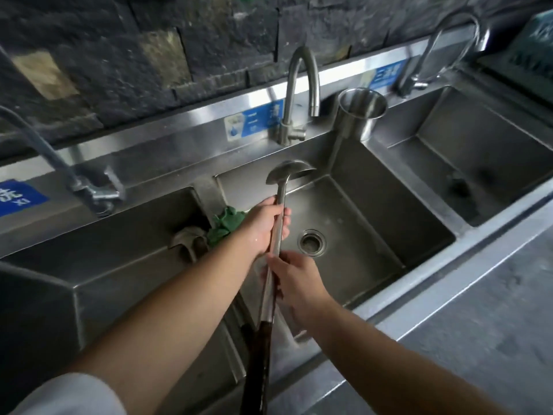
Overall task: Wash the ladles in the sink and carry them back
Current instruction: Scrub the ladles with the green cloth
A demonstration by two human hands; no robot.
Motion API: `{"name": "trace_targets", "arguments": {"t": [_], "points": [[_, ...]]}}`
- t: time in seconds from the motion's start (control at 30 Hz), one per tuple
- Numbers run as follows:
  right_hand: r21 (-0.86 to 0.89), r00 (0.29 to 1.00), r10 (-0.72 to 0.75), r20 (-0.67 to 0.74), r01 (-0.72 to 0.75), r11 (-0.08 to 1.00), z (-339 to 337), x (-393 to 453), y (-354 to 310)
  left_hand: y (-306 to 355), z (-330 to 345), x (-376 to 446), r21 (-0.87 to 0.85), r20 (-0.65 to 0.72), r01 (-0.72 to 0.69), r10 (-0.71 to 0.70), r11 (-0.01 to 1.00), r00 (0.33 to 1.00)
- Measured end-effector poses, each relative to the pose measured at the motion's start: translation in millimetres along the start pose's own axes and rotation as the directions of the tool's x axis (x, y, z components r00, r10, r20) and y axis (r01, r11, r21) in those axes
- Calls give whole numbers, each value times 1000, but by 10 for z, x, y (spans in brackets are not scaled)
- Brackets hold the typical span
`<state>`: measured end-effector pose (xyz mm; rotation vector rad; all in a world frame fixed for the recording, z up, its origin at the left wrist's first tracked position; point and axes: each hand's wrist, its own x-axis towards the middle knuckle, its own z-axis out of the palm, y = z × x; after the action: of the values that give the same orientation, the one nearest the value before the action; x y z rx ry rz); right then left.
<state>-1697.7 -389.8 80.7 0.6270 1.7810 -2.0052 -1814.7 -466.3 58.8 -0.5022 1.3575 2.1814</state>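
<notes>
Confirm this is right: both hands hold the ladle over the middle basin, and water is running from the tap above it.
Not quite. In the head view both hands, left and right, do hold the ladle over the middle basin, but the tap is dry; no water runs.

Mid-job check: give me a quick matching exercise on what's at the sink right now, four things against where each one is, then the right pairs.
Things:
1. ladle
2. green cloth
3. steel cup
4. drain

Places:
A. in the floor of the middle basin
B. on the divider between the left and middle basins
C. held over the middle basin by the left hand and right hand
D. on the ledge right of the middle faucet

Pairs: 1-C, 2-B, 3-D, 4-A
</notes>
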Motion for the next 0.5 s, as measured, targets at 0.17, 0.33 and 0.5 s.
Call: {"name": "trace_targets", "arguments": {"t": [0.17,0.33,0.5], "points": [[87,988,148,-42,-144,986,-630,500,-79,-447,270,224,82,-117,117,-107,990,987],[73,968,246,-51,-242,967,-1091,936,141,-956,285,371,217,-205,279,-236,935,950],[51,915,398,-72,-395,917,-1234,1196,496,-1317,264,601,234,-225,364,-314,902,923]]}}
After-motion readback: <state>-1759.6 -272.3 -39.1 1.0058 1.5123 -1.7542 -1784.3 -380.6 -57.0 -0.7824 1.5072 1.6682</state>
